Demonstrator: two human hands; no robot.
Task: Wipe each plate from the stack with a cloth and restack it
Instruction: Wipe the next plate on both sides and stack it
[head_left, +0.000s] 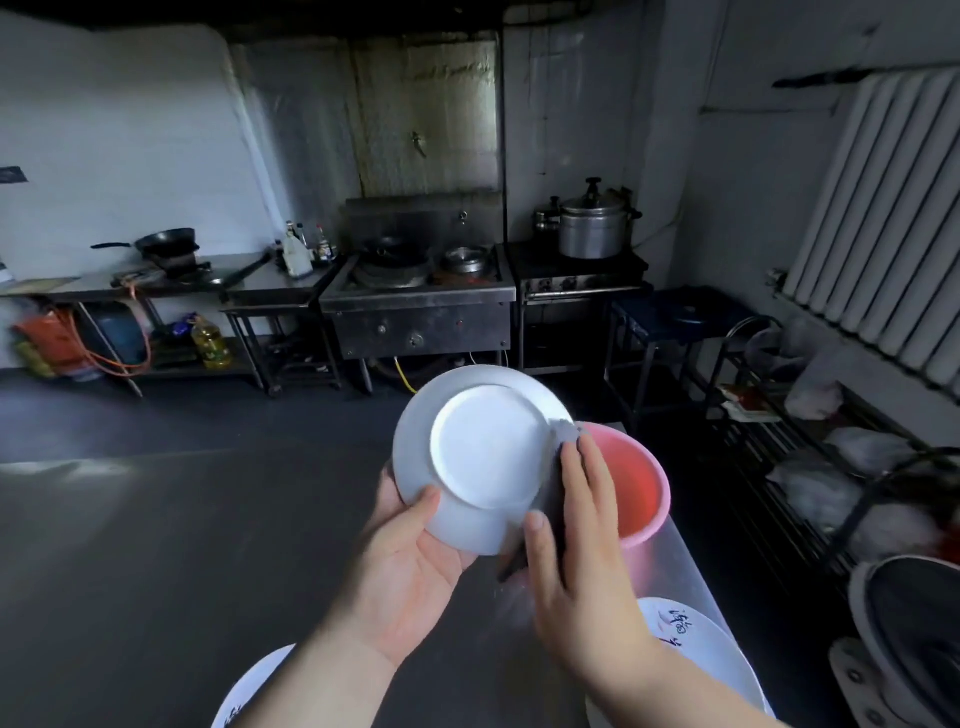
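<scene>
Bench (467, 649): grey steel top running away from me, its right edge falling off toward the wire rack; everything I work with sits along its near end and right side.

Plates at near right corner (711, 649): a white plate with dark lettering on the rim lies flat there, below my right wrist. I cannot tell how many are under it.

Plate at near left edge (249, 691): another white rim shows under my left forearm, mostly cut off by the frame.

Pink basin (639, 488): stands on the bench just behind my right hand, near the right edge.

Plate in hand (483, 457): held up off the bench, tilted with its underside and foot ring facing me, between my two hands.

Left hand (410, 561): my grip is closed on the plate's lower left rim, thumb over the back, fingers hidden behind it.

Right hand (576, 551): my grip presses the cloth onto the plate's right rim, fingers laid along the edge, thumb on the underside.

Cloth (566, 434): grey, only a bunched bit shows above my fingertips, touching the rim.

Key relation: the plate lies left of my right grip, so I judge the wipe goes round the rim while my left hand turns it.
</scene>
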